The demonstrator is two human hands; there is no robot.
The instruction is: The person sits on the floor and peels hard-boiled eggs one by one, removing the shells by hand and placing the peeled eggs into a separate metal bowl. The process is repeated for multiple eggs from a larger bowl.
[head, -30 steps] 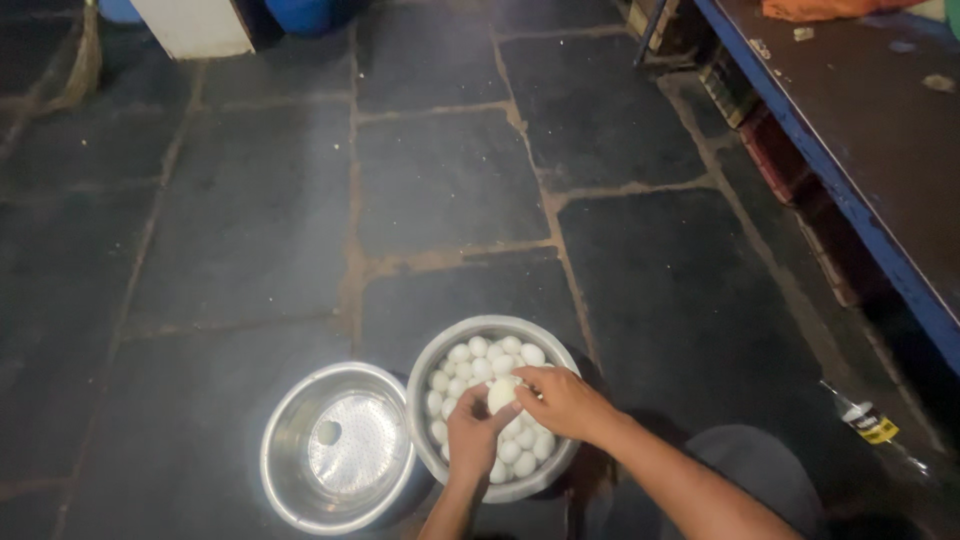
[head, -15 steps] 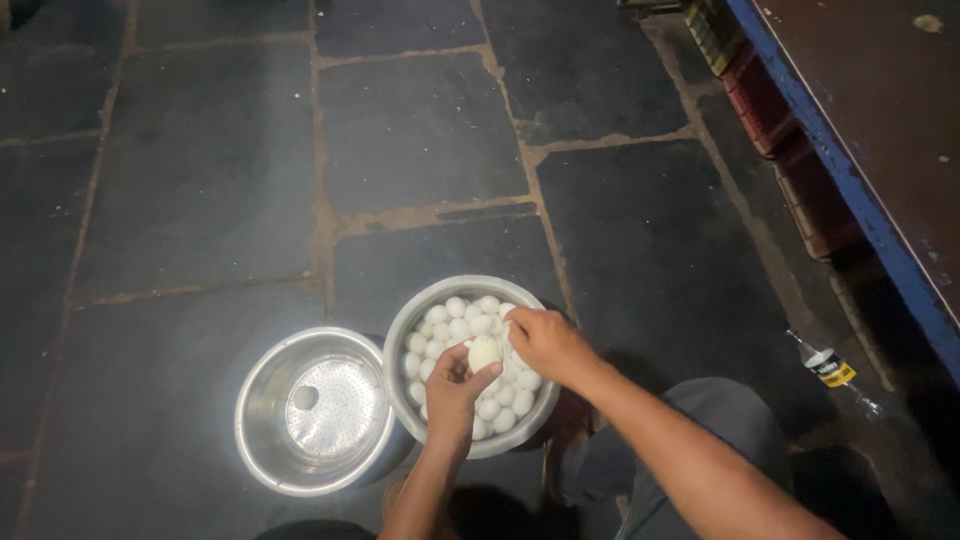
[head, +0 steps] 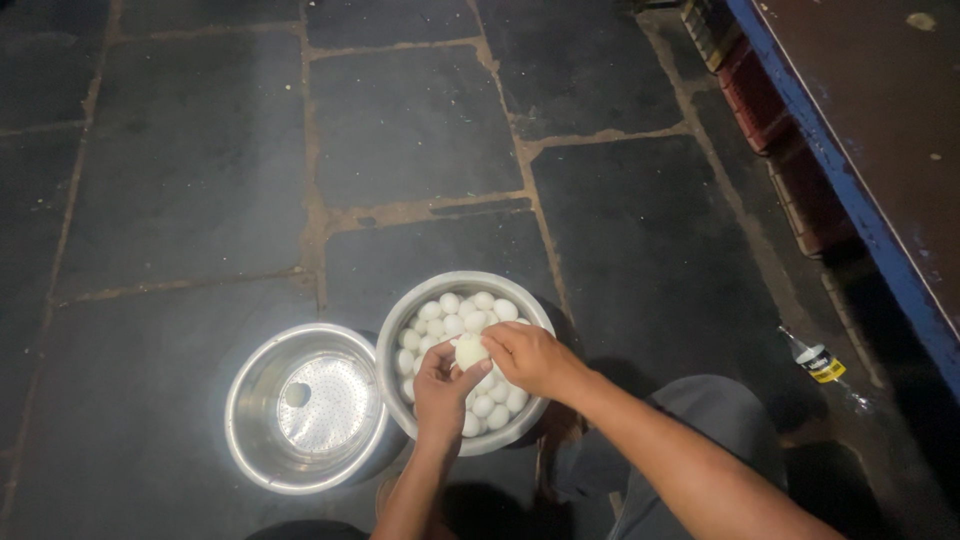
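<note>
Both hands point(head: 490, 375) around one white egg point(head: 470, 351) over steel bowl point(head: 400, 330)

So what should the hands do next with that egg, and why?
Probably peel on, then drop the egg into the strainer pot. Both the left hand and right hand grip it above the bowl full of white eggs, and the pot beside it holds what looks like one egg.
</note>
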